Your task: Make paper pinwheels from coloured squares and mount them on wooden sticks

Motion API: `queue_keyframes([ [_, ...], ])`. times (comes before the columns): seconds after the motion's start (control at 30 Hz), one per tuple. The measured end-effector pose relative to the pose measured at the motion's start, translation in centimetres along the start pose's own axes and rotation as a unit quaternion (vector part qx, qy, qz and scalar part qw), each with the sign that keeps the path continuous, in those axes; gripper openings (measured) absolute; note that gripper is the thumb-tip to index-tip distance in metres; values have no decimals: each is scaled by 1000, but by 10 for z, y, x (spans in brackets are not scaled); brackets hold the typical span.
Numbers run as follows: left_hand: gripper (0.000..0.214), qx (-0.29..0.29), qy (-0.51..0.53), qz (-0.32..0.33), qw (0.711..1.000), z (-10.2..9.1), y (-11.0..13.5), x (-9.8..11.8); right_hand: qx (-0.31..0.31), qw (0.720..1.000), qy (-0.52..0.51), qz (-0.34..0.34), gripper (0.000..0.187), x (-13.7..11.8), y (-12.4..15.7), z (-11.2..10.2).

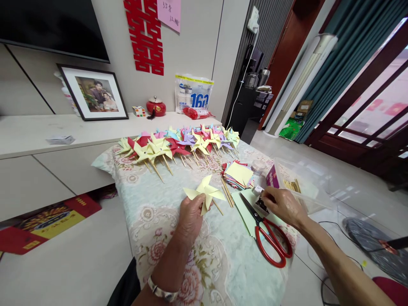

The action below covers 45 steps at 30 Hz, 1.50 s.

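We hold a pale yellow paper pinwheel in our left hand; the right hand touches a small dark box, grip unclear. Beyond our fingers, many coloured paper pinwheels lie finished; stacked coloured paper squares remain.

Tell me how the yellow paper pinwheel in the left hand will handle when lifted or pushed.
Held in the left hand, the yellow pinwheel is folded thin paper: probably very light, with blades that likely bend or crush easily. Its thin wooden stick looks stiff, probably the safer place to grip.
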State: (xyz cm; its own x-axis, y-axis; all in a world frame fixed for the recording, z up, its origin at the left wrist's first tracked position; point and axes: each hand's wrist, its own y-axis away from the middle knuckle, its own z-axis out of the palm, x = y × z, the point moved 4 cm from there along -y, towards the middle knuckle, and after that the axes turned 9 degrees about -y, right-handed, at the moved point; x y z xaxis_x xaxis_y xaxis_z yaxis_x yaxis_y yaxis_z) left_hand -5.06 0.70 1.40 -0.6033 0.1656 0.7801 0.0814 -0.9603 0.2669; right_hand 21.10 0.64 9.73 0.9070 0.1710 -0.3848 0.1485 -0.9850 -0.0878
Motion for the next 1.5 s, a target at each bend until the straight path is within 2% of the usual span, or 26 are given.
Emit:
queue_keyframes([
  [0.07, 14, -14, 14, -2, 1000, 1, 1, 0, 10, 995, -103, 0, 17, -14, 2, 3],
  [0.13, 18, -20, 27, -8, 999, 1, 2, 1, -11, 971, -240, 7, 14, -32, 0, 14],
  [0.23, 22, -25, 53, -13, 998, 0, 3, 3, -64, 904, -420, 45, 7, -63, -9, 40],
  [0.37, 20, -30, 92, 1, 995, -3, 3, 5, -124, 810, -566, 95, 4, -98, -26, 78],
  [0.53, 18, -40, 84, 40, 995, -4, 2, 7, -180, 744, -631, 126, 11, -119, -34, 112],
  [0.67, 19, -50, 68, 41, 996, -5, 0, 5, -205, 693, -676, 145, 15, -116, -30, 129],
  [0.8, 17, -55, 42, 44, 997, -6, -2, 1, -211, 665, -699, 156, 14, -109, -27, 138],
  [0.93, 17, -31, 43, 35, 998, -6, -1, 0, -187, 658, -717, 134, 10, -109, -26, 138],
  [1.0, 16, -10, 56, 17, 998, -6, -1, 1, -162, 664, -721, 111, 13, -110, -26, 137],
  [1.07, 14, 5, 74, -6, 997, -6, 1, 2, -124, 683, -716, 79, 19, -111, -27, 135],
  [1.17, 12, 30, 111, -37, 993, -7, 2, 3, -63, 727, -684, 26, 26, -110, -26, 131],
  [1.3, 14, 45, 160, -65, 984, -9, 2, 1, -14, 786, -617, -36, 24, -110, -24, 125],
  [1.37, 15, 45, 177, -74, 980, -10, 1, 0, -12, 802, -594, -62, 22, -110, -23, 122],
  [1.5, 15, 35, 203, -98, 974, -10, 2, -3, -31, 813, -575, -86, 22, -110, -24, 120],
])
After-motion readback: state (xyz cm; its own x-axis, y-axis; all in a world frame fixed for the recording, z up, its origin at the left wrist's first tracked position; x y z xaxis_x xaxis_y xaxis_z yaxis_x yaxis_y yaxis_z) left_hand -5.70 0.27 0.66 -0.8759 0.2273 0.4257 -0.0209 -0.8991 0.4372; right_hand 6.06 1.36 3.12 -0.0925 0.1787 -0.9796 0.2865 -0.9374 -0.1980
